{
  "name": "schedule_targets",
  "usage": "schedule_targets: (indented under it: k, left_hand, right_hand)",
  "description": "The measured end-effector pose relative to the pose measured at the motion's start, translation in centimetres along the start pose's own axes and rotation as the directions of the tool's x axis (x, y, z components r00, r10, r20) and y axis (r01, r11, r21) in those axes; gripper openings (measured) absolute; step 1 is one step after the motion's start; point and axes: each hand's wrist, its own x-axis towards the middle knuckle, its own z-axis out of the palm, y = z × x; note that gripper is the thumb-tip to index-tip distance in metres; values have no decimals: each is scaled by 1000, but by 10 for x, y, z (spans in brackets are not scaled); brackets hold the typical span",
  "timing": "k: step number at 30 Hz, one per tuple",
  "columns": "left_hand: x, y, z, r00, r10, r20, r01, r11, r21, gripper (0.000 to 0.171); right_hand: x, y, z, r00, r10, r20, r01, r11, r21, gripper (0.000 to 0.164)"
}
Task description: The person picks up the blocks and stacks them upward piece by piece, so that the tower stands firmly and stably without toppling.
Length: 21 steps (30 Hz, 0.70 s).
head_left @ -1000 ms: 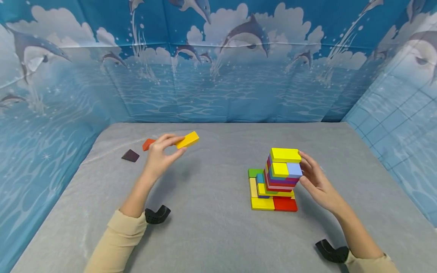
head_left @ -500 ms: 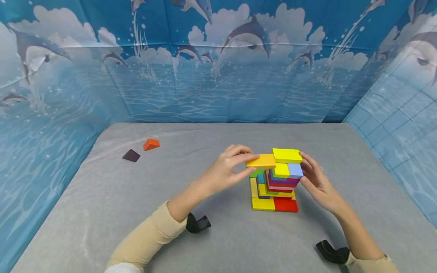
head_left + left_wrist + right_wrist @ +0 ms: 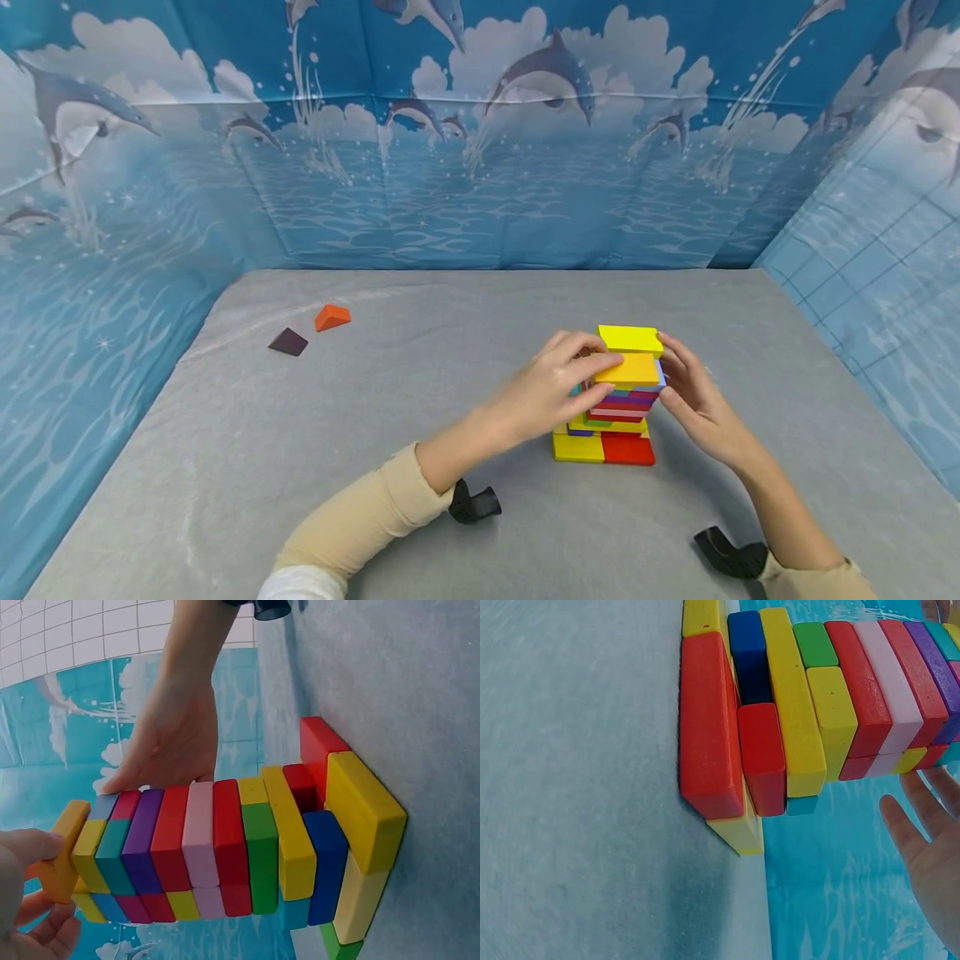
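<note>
A tower of colourful wooden blocks stands on a flat base that includes a red block and a yellow block. Between thumb and fingers, my left hand pinches an orange-yellow block at the near side of the tower's top. Behind it lies a bright yellow block on the top layer. In the left wrist view the pinched block sits against the upper end of the stack. My right hand is at the tower's right side, fingers extended, fingertips at the upper layers; firm contact is unclear.
An orange wedge-like block and a dark angular block lie at the back left of the grey cloth-covered table. A dolphin-print curtain hangs behind and along both sides.
My left hand has carried the orange-yellow block rightward from the back left to the top of the tower. The right hand has stayed beside the tower.
</note>
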Motion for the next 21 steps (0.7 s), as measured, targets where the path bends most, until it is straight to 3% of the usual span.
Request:
schedule_targets:
  k: [6,13,17,21]
  left_hand:
    - [3,-2,7,999,43,-32,-41,996,76,32]
    - [7,-6,11,992,101,-77,-78,962,261,27]
    - [9,-8,13,994,66,-82,-48,979,200,28]
    - [9,-10,17,997,-21,-78,22,1000,8,28]
  right_hand:
    - [0,0,0,1000,-14,0,14,1000,0,71]
    - [0,0,1,1000,-31,3,31,999,17,71]
    - [0,0,0,999,-45,14,45,999,21,71]
    - [0,0,0,998,-50,26,49,998,27,71]
